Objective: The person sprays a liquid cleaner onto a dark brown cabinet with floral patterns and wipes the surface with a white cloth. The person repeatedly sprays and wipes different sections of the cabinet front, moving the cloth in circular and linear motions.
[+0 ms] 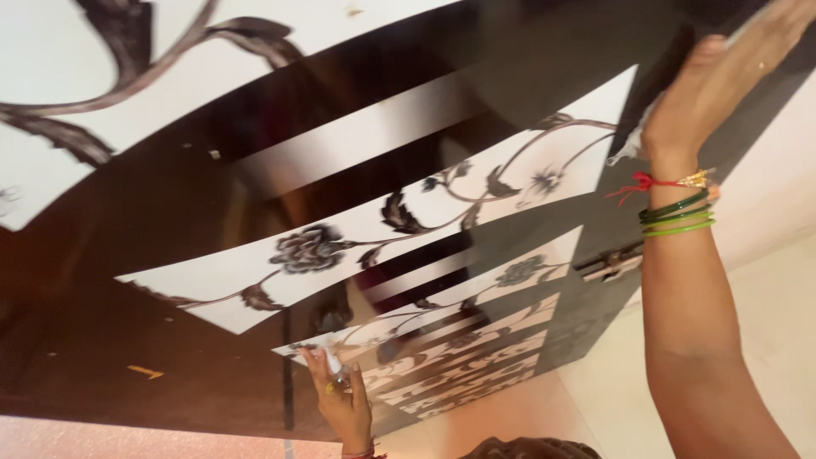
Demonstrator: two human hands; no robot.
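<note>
Hands on the glossy wardrobe door

Right hand [722, 76], nearer, lies open and flat, pressing a pale cloth [633, 140] against the dark floral wardrobe door [425, 212]; farther down, left hand [340, 395] grips a small white object against it.

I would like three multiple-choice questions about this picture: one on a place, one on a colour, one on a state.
1. Where does the right hand lie?
A. on the floor
B. flat on the glossy dark brown door with white flower panels
C. on the metal handle

2. What colour are the thin bangles on the right wrist?
A. green
B. blue
C. white

3. How is the left hand?
A. open and empty
B. out of view
C. closed round a small white object

Answers:
B, the right hand presses near the door's upper corner.
A, the bangles are green, under a red thread.
C, the left hand grips the small white object.
</note>
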